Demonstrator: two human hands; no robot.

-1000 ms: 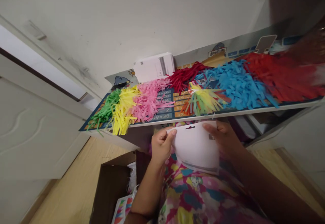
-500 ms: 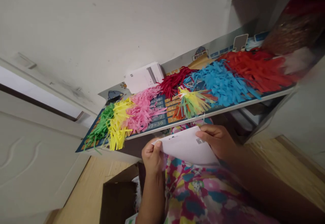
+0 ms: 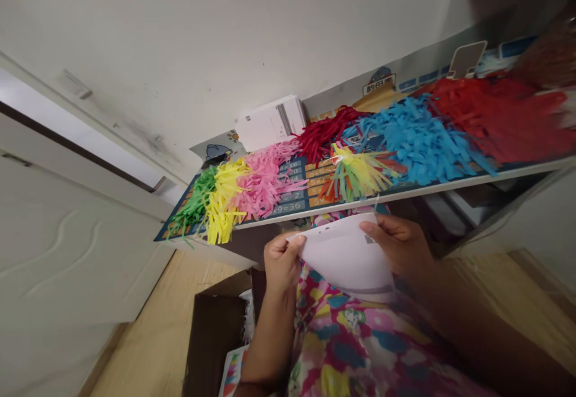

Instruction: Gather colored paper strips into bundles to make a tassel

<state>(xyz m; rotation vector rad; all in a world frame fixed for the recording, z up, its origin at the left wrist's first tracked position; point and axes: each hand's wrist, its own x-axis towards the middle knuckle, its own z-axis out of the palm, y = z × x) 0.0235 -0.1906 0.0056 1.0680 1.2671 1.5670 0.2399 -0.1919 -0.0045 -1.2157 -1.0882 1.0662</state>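
A white paper card with a small printed mark near its right corner hangs between my two hands, just in front of the shelf edge. My left hand pinches its upper left corner between thumb and fingers. At the upper right corner, my right hand grips it, thumb on the near face. Small holes show along the card's top edge. Right behind it on the shelf lies a multicoloured tassel of yellow, green and orange strips, its white string hanging over the edge near my right hand.
Along the shelf lie green strips, yellow strips, pink strips, dark red strips, blue strips and red strips. White cards lean against the wall. An open cardboard box stands below left.
The view has shifted, so the shelf's things sit farther right in the picture. Both hands still hold the card, whose face now shows more fully.
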